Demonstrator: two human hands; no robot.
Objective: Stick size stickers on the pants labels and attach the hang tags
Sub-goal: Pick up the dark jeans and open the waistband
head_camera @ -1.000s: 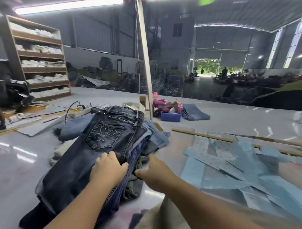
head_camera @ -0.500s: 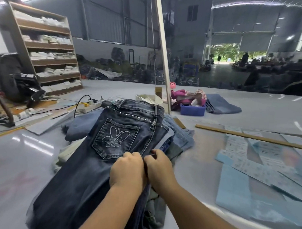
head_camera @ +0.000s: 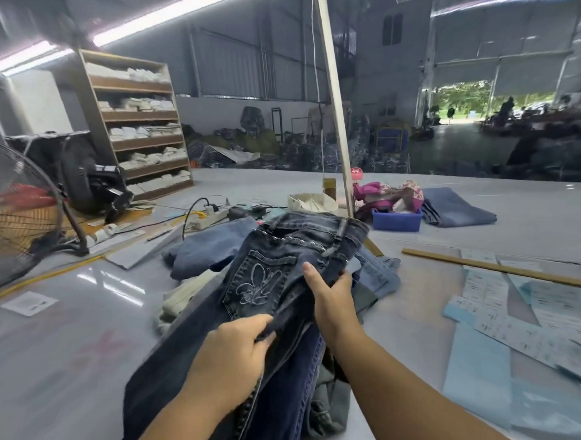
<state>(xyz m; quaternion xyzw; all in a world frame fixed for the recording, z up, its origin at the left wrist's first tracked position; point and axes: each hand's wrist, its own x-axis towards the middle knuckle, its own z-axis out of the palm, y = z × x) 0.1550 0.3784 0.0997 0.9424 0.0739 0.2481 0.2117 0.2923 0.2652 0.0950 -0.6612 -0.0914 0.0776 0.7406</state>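
power strip (head_camera: 207,216), fan (head_camera: 16,217), blue tray (head_camera: 396,219)

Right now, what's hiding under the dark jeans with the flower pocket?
Under the dark jeans lies a pile of other pants: bluer jeans, lighter blue ones, something cream and something grey-green. Both hands grip the top pair. The pile's middle is covered.

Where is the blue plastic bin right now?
In the head view the blue plastic bin sits on the table right of centre, just right of the slanted pole, with folded jeans on its right.
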